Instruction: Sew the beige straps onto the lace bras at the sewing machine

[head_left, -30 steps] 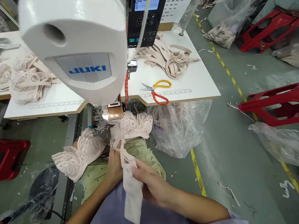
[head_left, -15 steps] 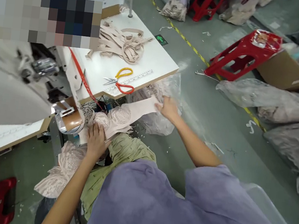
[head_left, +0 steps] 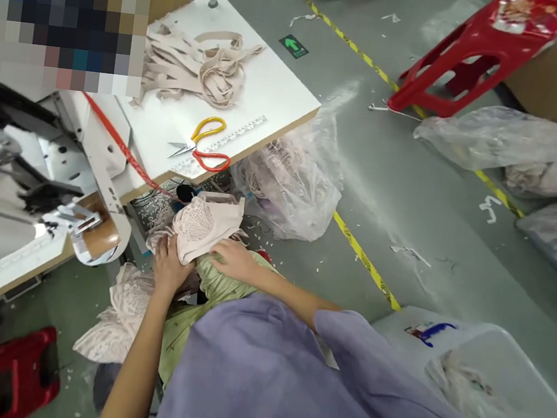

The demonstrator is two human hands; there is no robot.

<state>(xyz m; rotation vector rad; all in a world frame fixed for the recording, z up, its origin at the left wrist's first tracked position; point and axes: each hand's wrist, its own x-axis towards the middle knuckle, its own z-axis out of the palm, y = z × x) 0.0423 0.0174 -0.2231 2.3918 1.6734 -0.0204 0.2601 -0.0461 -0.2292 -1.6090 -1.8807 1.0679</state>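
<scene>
A pale pink lace bra (head_left: 203, 224) lies folded over my lap, below the table's front corner. My left hand (head_left: 170, 269) holds its near left side, fingers curled over the fabric and partly hidden. At the lower right edge, my right hand (head_left: 235, 261) is closed on the cloth, its fingertips partly out of sight. More pale lace pieces (head_left: 117, 321) hang in a bundle to the left of my lap. Left of the bra is the sewing machine's rounded arm end (head_left: 102, 236).
On the white table (head_left: 282, 89) are beige straps (head_left: 214, 71), scissors (head_left: 195, 146) with yellow and red handles, and a printed ruler. A plastic bag (head_left: 293, 190) sits below. Red stools (head_left: 456, 61) and a translucent bin (head_left: 493, 354) stand on the floor.
My right hand has come in from the far right to the bra's near edge. The bra's stretched wing is now gathered in. My left hand stays at the bra's left side; the view has shifted.
</scene>
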